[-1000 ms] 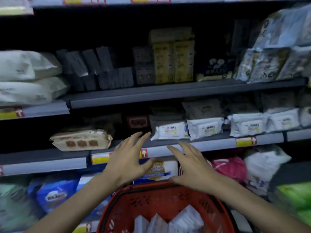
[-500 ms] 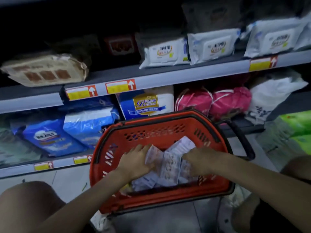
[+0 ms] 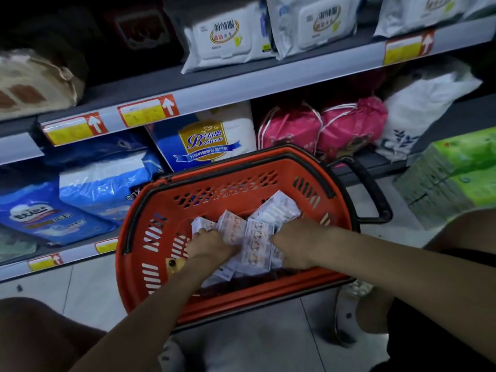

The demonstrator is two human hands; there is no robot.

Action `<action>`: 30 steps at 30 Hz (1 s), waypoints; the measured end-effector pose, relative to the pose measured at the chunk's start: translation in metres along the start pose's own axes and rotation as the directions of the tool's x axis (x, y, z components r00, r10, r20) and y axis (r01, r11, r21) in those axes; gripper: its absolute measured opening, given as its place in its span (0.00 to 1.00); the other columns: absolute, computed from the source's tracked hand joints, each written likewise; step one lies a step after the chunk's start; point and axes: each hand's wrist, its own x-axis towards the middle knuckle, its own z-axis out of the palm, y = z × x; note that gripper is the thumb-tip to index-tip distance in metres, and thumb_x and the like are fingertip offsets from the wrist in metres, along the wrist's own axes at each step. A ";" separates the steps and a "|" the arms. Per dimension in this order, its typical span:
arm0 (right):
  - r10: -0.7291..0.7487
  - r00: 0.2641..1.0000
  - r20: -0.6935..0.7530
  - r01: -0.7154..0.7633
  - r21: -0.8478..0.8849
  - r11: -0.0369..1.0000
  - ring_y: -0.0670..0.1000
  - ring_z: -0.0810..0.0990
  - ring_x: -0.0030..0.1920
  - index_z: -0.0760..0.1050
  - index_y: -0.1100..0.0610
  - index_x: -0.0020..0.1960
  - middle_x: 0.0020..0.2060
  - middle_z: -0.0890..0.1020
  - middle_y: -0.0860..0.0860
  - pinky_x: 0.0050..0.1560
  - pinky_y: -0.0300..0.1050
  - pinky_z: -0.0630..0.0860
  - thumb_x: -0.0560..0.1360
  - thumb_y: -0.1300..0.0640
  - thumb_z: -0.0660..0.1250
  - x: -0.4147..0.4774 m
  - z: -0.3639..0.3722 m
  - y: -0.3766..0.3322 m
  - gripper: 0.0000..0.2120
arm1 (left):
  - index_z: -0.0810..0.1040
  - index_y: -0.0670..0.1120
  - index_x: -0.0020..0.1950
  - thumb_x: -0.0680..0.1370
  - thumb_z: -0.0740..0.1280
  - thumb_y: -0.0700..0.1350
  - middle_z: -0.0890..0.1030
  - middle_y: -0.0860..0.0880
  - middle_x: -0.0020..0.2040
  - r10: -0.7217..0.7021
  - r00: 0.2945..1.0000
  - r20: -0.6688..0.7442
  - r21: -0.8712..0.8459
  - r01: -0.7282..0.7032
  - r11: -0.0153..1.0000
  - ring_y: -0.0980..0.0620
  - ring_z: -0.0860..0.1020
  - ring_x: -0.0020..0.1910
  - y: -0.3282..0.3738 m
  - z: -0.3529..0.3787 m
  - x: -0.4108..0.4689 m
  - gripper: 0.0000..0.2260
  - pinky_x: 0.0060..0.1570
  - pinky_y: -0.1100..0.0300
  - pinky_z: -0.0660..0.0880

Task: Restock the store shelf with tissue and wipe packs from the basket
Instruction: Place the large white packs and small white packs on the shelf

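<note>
We had our left hand (image 3: 212, 244) and right hand (image 3: 295, 244) down in the red basket (image 3: 241, 302), fingers (image 3: 201, 233) curled round the small tissue packs (image 3: 255, 237). It sat right by the shelf (image 3: 214, 88).

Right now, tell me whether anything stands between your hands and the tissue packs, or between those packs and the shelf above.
The left hand and right hand both grip the tissue packs in the red basket. Toward the shelf, only the basket's far wall stands between; wipe packs occupy part of its front.
</note>
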 end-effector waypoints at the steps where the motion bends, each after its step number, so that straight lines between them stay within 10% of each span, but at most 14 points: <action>1: 0.002 1.000 -0.005 -0.002 -0.009 1.000 0.60 0.79 0.62 0.73 0.56 0.70 0.64 0.78 0.57 0.56 0.51 0.77 0.82 0.51 0.63 0.000 -0.001 -0.001 0.18 | 0.76 0.46 0.69 0.69 0.67 0.77 0.76 0.43 0.66 -0.018 1.000 0.005 -0.020 0.018 1.000 0.41 0.77 0.64 0.002 0.000 0.002 0.42 0.60 0.49 0.78; 15: -0.002 1.000 -0.018 0.001 -0.048 0.999 0.59 0.79 0.60 0.73 0.56 0.67 0.62 0.78 0.56 0.49 0.49 0.74 0.82 0.51 0.65 0.007 -0.008 -0.006 0.16 | 0.74 0.48 0.66 0.62 0.78 0.60 0.80 0.47 0.58 -0.009 0.985 0.170 -0.266 0.055 0.962 0.45 0.81 0.56 -0.007 -0.025 0.011 0.36 0.54 0.52 0.81; 19: -0.038 0.975 -0.217 0.029 -0.046 0.999 0.60 0.81 0.58 0.73 0.56 0.67 0.59 0.80 0.56 0.50 0.52 0.77 0.81 0.54 0.65 0.004 -0.013 -0.011 0.16 | 0.80 0.48 0.58 0.60 0.82 0.59 0.85 0.47 0.53 0.043 0.982 0.181 -0.357 0.025 0.934 0.46 0.84 0.49 -0.029 -0.059 -0.001 0.31 0.51 0.51 0.83; 26: -0.022 0.794 -0.607 0.170 0.188 0.967 0.56 0.82 0.56 0.67 0.51 0.75 0.59 0.79 0.51 0.42 0.47 0.69 0.80 0.37 0.62 -0.005 -0.035 -0.035 0.28 | 0.84 0.39 0.55 0.75 0.78 0.43 0.88 0.39 0.44 0.137 0.966 0.219 -0.785 0.091 0.612 0.41 0.86 0.39 -0.048 -0.106 -0.047 0.12 0.36 0.55 0.82; 30: 0.042 0.751 -0.659 0.163 0.247 0.955 0.55 0.81 0.55 0.66 0.50 0.77 0.61 0.76 0.51 0.42 0.46 0.69 0.78 0.30 0.60 -0.009 -0.033 -0.051 0.35 | 0.83 0.36 0.59 0.78 0.73 0.42 0.86 0.33 0.54 0.165 0.940 0.298 -0.932 0.249 0.265 0.38 0.85 0.44 -0.029 -0.098 -0.053 0.13 0.41 0.49 0.83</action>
